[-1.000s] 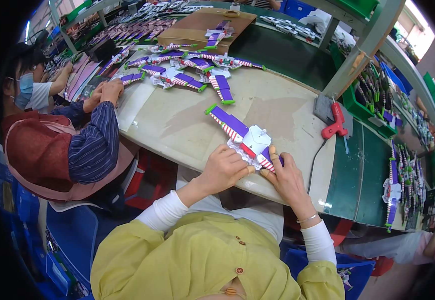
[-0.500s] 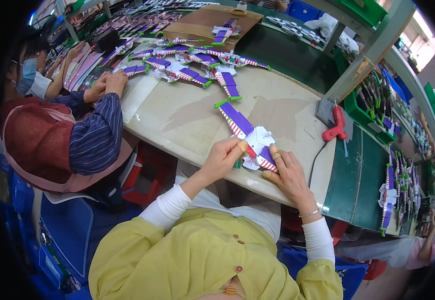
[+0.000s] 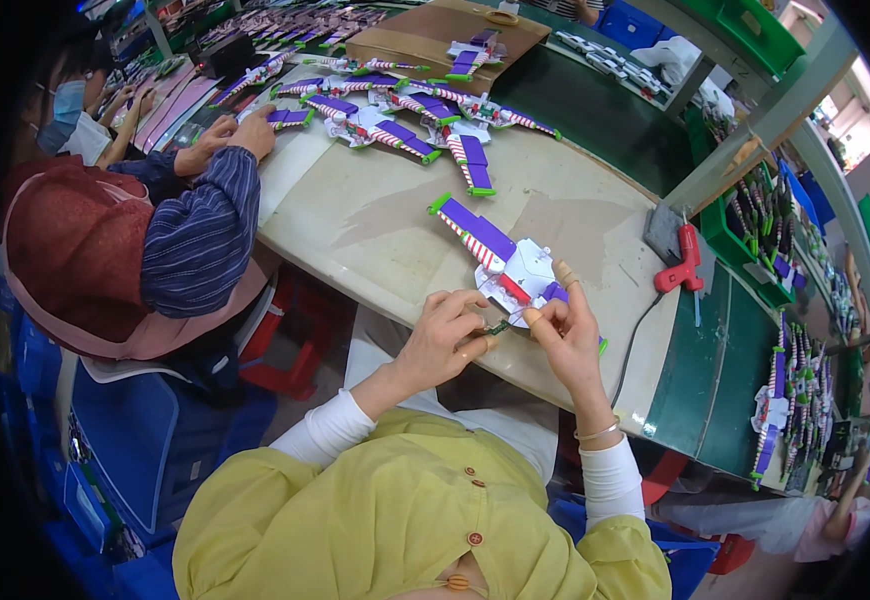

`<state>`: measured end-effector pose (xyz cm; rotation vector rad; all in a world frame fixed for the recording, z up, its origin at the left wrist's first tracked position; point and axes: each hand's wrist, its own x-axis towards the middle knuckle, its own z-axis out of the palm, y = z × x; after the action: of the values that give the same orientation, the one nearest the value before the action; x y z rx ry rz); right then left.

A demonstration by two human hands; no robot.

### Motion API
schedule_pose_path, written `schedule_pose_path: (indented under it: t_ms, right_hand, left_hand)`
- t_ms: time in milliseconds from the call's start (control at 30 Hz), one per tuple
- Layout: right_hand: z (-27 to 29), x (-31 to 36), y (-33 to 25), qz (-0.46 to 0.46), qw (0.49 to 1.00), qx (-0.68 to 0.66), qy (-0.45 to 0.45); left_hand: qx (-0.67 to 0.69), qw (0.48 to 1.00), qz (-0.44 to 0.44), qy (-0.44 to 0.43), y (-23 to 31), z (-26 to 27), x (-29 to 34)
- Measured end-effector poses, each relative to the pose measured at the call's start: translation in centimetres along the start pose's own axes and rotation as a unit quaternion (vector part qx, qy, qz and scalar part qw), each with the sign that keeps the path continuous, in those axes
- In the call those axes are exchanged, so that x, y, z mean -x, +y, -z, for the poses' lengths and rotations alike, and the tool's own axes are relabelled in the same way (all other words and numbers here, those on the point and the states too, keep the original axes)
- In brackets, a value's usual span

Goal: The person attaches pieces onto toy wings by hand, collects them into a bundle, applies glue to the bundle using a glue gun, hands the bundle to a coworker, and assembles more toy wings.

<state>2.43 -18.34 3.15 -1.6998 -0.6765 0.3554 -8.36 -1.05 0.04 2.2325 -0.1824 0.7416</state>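
Above the table's [image 3: 385, 250] near edge, the left hand [image 3: 443, 342] bends inward, thumb and fingers pinching a small dark green part [image 3: 496, 327]. Right of that grip, the right hand [image 3: 573, 335] curls, its hold unclear. Just beyond lies a white, purple-winged toy [image 3: 527, 266].

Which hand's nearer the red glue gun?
Right. The right hand is left of the glue gun, closer to the wearer; the left hand is farther left. Neither touches it.
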Motion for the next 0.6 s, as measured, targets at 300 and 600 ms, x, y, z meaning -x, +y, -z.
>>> schedule_pose_path:
  t_ms: [300, 600]
  right_hand:
    - [0.2, 0.5, 0.1, 0.015, 0.999, -0.035, 0.004]
    - [-1.1, 1.1, -1.0, 0.042, 0.970, 0.237, 0.022]
  left_hand:
    - [0.023, 0.999, 0.004, -0.038, 1.3, 0.8, -0.8]
    - [0.145, 0.986, 0.070, -0.032, 0.6, -0.5, -0.2]
